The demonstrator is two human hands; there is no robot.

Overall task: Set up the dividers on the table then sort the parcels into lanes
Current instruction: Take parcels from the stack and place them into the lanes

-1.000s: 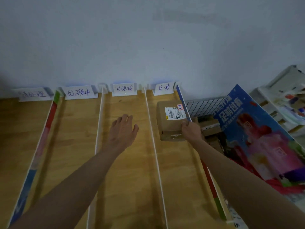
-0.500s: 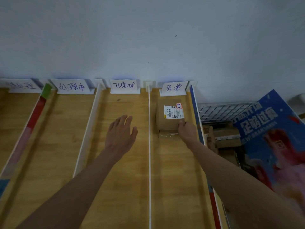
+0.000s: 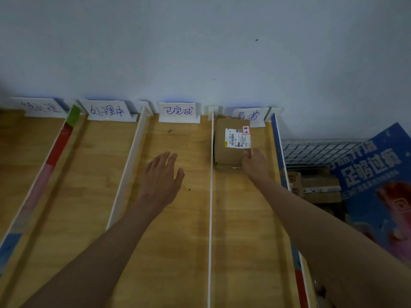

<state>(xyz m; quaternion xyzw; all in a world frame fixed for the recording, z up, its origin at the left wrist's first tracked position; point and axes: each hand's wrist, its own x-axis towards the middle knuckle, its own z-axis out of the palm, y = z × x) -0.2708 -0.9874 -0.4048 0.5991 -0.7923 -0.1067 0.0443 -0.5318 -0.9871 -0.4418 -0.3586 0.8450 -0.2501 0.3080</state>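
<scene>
The brown cardboard parcel [image 3: 229, 150] lies flat in the rightmost lane of the wooden tabletop [image 3: 182, 241], its long axis running near to far and its white label face up, at the far end against the white divider [image 3: 210, 218]. The right hand [image 3: 254, 164] is at its near right corner, fingers curled on that corner, so the parcel lies far and left of this grip. The left hand [image 3: 161, 174] rests open, holding nothing, in the next lane to the left.

Parcel sorting station, small mailroom or courier back room. Wood counter [image 3: 178, 241] against plain painted wall [image 3: 200, 52], split into lanes by upright dividers [image 3: 210, 218]. Handwritten label cards [image 3: 178, 111] stand along counter's far edge, one per lane. Brown cardboard parcel [image 3: 229, 152] with printed shipping label at far end of rightmost lane. Wire basket [image 3: 315, 150] holding more cardboard boxes [image 3: 320, 187] off counter's right edge, blue printed poster [image 3: 378, 174] over it.
</scene>
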